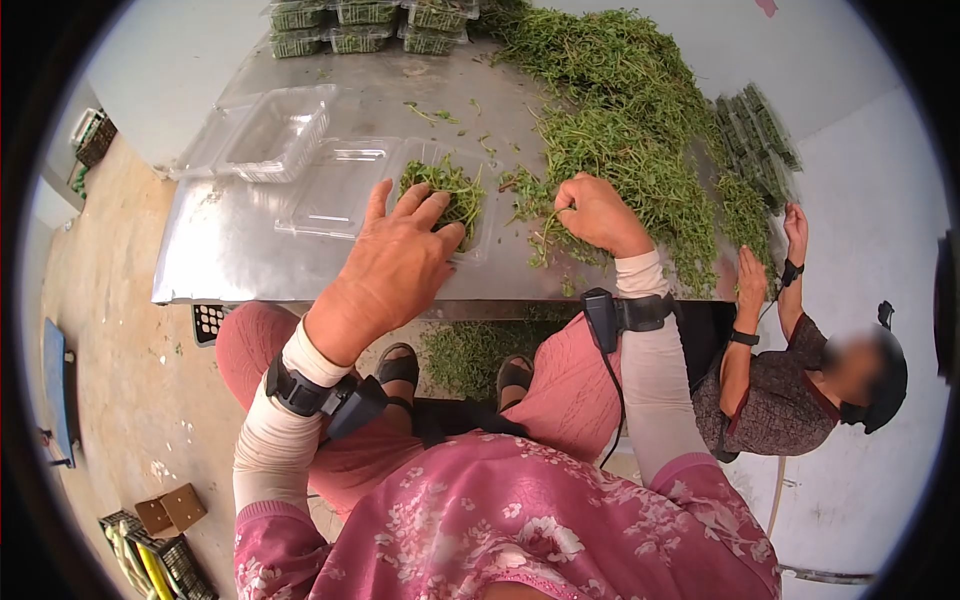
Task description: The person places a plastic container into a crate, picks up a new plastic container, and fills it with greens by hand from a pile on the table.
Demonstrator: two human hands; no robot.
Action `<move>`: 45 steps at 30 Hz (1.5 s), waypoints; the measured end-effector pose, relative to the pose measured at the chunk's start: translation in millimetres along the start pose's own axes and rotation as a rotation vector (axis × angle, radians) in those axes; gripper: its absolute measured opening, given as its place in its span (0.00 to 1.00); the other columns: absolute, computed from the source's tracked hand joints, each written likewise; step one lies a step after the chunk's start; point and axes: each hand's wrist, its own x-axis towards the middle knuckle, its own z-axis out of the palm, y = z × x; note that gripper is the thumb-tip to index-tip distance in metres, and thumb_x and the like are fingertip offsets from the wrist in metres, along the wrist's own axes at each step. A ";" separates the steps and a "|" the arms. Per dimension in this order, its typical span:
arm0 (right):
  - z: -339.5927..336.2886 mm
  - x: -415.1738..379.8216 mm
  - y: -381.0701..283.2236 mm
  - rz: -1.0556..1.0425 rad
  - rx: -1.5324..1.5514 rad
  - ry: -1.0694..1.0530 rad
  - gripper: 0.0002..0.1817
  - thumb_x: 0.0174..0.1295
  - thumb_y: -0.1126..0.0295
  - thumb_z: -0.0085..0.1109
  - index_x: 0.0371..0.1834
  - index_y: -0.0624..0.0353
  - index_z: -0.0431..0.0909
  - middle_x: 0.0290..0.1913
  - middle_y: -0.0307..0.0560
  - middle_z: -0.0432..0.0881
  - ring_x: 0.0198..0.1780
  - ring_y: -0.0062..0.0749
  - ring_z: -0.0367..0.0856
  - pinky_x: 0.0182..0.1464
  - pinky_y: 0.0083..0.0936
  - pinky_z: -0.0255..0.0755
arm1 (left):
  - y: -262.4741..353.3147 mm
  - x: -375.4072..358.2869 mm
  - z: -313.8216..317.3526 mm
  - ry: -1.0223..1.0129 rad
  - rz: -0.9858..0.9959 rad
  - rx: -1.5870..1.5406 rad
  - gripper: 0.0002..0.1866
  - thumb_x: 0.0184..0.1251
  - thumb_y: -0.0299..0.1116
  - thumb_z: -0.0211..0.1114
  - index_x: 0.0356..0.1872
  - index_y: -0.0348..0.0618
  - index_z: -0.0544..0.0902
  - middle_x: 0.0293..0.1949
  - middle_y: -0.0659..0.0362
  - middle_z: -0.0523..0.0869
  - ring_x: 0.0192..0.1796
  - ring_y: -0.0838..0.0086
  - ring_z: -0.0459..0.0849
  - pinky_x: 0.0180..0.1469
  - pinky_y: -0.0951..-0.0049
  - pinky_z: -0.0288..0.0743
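A clear plastic clamshell box (484, 236) lies opened out on the metal table, its lid (335, 190) folded flat to the left. Leafy green sprigs (455, 190) fill part of its base. Over them rests my left hand (395, 255), fingers spread and touching the greens. My right hand (603, 215) is closed in a pinch at the near left edge of the big heap of greens (630, 120). Some stems show beside its fingers; the fingertips themselves are partly hidden.
An empty clamshell (275, 135) sits open at the left of the table (215, 260). Filled boxes (360, 25) are stacked at the back, and more (755, 140) stand at the right. A co-worker (780, 390) reaches in from the right. Crates and a cardboard box (170, 510) are on the floor.
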 end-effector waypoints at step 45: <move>-24.9 -15.2 -3.1 0.281 0.406 0.126 0.08 0.56 0.74 0.66 0.37 0.67 0.83 0.29 0.40 0.83 0.31 0.22 0.79 0.36 0.24 0.75 | -26.8 -8.0 -23.4 0.155 -0.025 -0.204 0.26 0.54 0.33 0.76 0.57 0.42 0.83 0.63 0.48 0.79 0.72 0.50 0.69 0.75 0.49 0.56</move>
